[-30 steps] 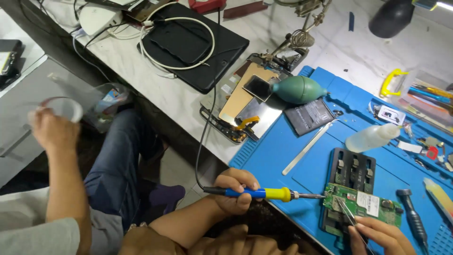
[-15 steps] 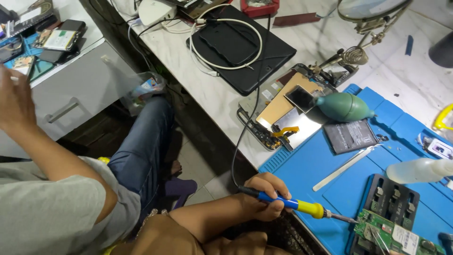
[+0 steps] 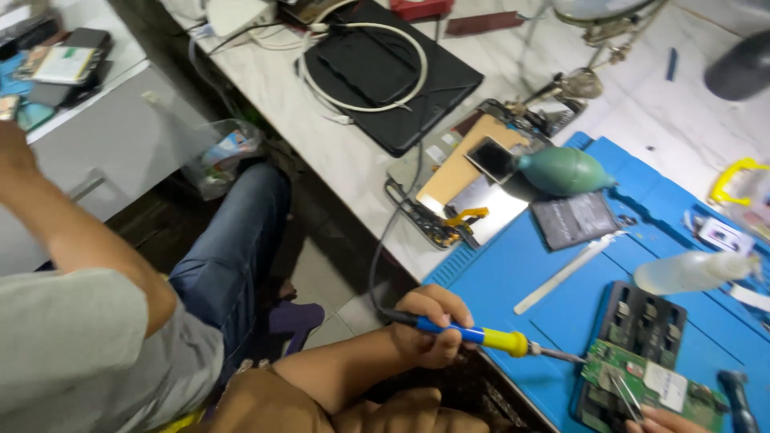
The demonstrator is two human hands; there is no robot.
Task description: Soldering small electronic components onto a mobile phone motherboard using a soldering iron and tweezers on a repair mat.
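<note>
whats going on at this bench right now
A person is working on a green circuit board clamped in a dark holder on a blue mat. The left hand grips a blue and yellow soldering iron, its tip at the board's edge. The right hand steadies thin tweezers on the board. Another person sits to the left.

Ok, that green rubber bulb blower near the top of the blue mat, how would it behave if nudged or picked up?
The green bulb blower lies on its side with a round body, so a nudge would probably roll it. It looks hollow, likely light and squashy. Its tapered nozzle points toward the blue mat and may make it curve as it rolls.
</note>
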